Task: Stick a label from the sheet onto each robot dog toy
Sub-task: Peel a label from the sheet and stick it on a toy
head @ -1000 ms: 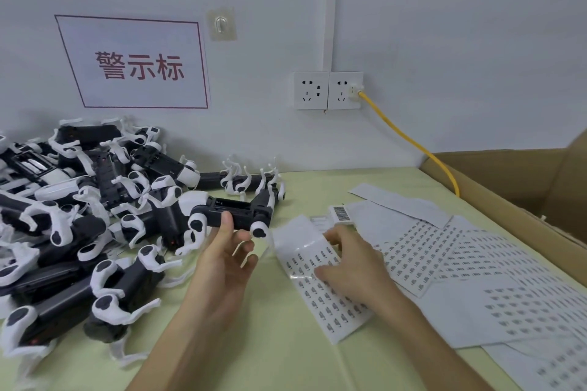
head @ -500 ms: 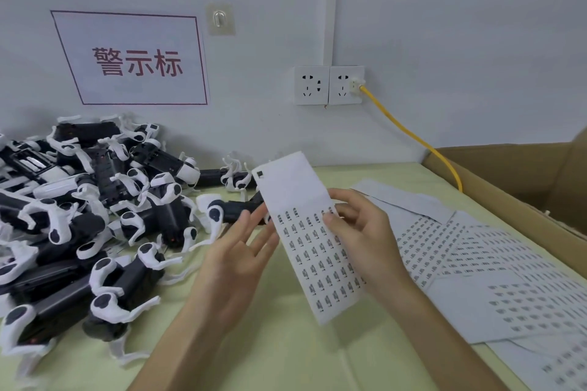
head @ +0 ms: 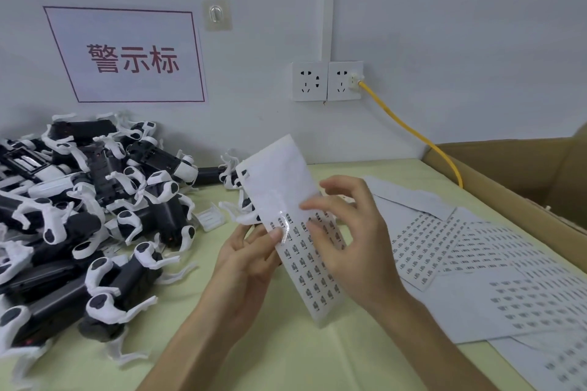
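label sheet (head: 287, 200): held up off the table between both hands, in front of the toy pile's right edge. Long axis runs from upper left, far end toward the wall, down to lower right, near end toward the person. Printed face toward the camera; upper part is bare backing, lower part carries rows of small dark labels.
left hand (head: 246, 259): palm up under the sheet's left edge – thumb on the printed face, fingers curled behind, pinching the sheet.
right hand (head: 352, 232): over the sheet's right side, fingers bent and slightly spread, fingertips on the label rows. Whether it pinches one label – cannot tell.
robot dog toys (head: 82, 216): black bodies with white legs, heaped in a pile on the table's left side against the wall, lying every which way.
cardboard box (head: 521, 174): open, at the right edge of the table; contents hidden from this angle.
other label sheets (head: 476, 263): spread flat and overlapping on the table to the right of the hands, between them and the box.
table (head: 286, 359): pale yellow-green top.
wall: sign with red characters (head: 133, 57) above the pile; double socket (head: 327, 81) with a yellow cable (head: 413, 133) plugged in, running down behind the box.
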Available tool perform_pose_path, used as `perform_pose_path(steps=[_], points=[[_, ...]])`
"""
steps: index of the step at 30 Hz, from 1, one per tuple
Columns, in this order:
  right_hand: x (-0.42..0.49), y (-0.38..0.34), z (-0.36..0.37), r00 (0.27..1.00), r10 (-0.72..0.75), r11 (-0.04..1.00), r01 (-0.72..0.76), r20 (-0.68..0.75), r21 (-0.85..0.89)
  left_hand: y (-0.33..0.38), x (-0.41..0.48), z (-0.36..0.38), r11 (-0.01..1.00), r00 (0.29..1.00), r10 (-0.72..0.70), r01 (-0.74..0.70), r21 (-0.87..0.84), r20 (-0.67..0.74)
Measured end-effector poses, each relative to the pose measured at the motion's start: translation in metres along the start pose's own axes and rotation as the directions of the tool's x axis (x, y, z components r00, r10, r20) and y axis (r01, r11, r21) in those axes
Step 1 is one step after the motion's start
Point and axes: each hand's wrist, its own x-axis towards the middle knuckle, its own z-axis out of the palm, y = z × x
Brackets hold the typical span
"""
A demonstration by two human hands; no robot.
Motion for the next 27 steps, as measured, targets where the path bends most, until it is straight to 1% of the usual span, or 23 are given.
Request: perform_pose_path(steps=[2, 7, 10, 15, 22, 27], points=[[-0.0019, -0.0011, 0.0023, 0.999, -0.026, 1.0, 0.026, 0.025, -0.017, -0.0003, 0.0002, -0.001, 1.0, 1.0, 0.009, -0.009, -0.007, 0.022], [-0.0032, -0.0032, 0.0038, 0.999, -0.024, 0.993, 0.026, 0.024, -0.112, -0.0002, 0.0008, -0.0016, 0.999, 0.999, 0.031, -0.03, -0.033, 0.034], [-0.0042, -0.0037, 0.005, 0.997, -0.072, 0.987, 0.076, 0.03, -0.141, -0.0016, 0.0001, -0.0015, 0.999, 0.999, 0.033, -0.032, -0.033, 0.039], [-0.0058, -0.004, 0.0067, 0.995, -0.092, 0.995, 0.093, 0.03, -0.04, -0.0036, -0.0009, -0.0022, 0.999, 0.998, 0.037, -0.037, -0.018, 0.043], [-0.0047, -0.0008, 0.0047, 0.995, -0.096, 0.995, 0.097, 0.032, -0.013, -0.0021, -0.0022, -0.0006, 0.997, 0.996, 0.071, -0.073, 0.039, 0.052], [-0.0051, -0.0016, 0.0063, 0.995, -0.099, 0.995, 0.099, 0.033, 0.006, -0.0028, -0.003, 0.0006, 0.994, 0.995, 0.094, -0.095, 0.052, 0.013]])
